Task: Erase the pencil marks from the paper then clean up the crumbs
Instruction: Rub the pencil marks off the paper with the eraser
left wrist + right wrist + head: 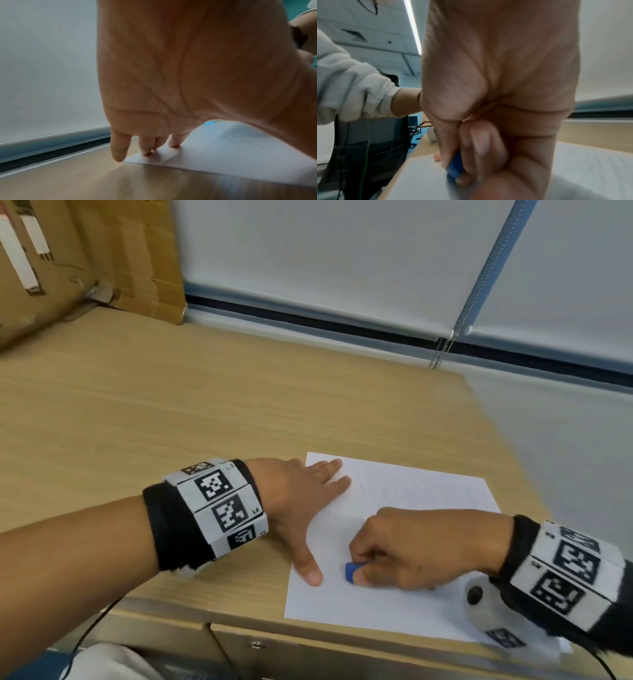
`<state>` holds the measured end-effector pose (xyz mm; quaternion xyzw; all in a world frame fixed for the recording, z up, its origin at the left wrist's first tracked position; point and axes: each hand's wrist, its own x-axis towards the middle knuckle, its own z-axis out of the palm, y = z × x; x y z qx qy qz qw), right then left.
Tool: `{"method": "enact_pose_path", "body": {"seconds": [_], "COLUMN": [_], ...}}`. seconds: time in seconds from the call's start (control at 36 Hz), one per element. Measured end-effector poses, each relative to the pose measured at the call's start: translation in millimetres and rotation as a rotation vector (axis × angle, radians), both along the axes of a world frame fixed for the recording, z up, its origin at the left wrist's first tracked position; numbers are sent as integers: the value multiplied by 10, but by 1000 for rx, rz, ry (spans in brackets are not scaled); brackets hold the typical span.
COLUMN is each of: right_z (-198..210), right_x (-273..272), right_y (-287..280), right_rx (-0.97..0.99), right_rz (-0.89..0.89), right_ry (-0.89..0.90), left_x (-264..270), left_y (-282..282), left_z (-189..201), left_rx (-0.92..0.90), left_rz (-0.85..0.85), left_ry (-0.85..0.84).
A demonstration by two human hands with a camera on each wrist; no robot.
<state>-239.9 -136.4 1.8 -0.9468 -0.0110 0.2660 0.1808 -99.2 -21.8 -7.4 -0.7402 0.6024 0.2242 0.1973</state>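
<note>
Two hands: both work on one sheet, lower right of the head view.
Right hand (421, 549): fingers curled, pinching a blue eraser (352, 571) against the paper (428, 494).
Left hand (301, 505): flat, fingers straight, pinning the sheet's left edge.
Handling: paper is thin and light, likely to crease or slide; hold it close beside the rubbing.
Crumbs (224, 137): dark specks on the sheet.
Surroundings: wooden desk (171, 412); cardboard box (85, 251) upper left; roller blind (342, 251) behind; none obstructs.
</note>
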Motion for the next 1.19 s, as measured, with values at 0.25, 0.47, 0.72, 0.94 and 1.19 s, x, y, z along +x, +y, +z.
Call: {"method": "enact_pose_path", "body": {"seconds": [0.25,0.47,0.72,0.94,1.19], "right_z": [-5,42,56,61,18], "right_x": [7,83,114,49,48], "right_y": [-30,-192,-177,-128,-92], "right_rx": [-17,-46,-59,-3,44], "right_rz": [23,-94,-117,-69,-13], "right_ry": [-12,-41,-14,61,140], "left_x": [27,0,-10,-27,-11], "left_y": [-13,-28,-25,-28,-28], "left_z": [-31,6,18,36,27], "left_rx": [14,33,43,51,69], "left_rz": [-4,-13,-6,-5,10], "left_ry": [-44,-72,-76,-75,-59]}}
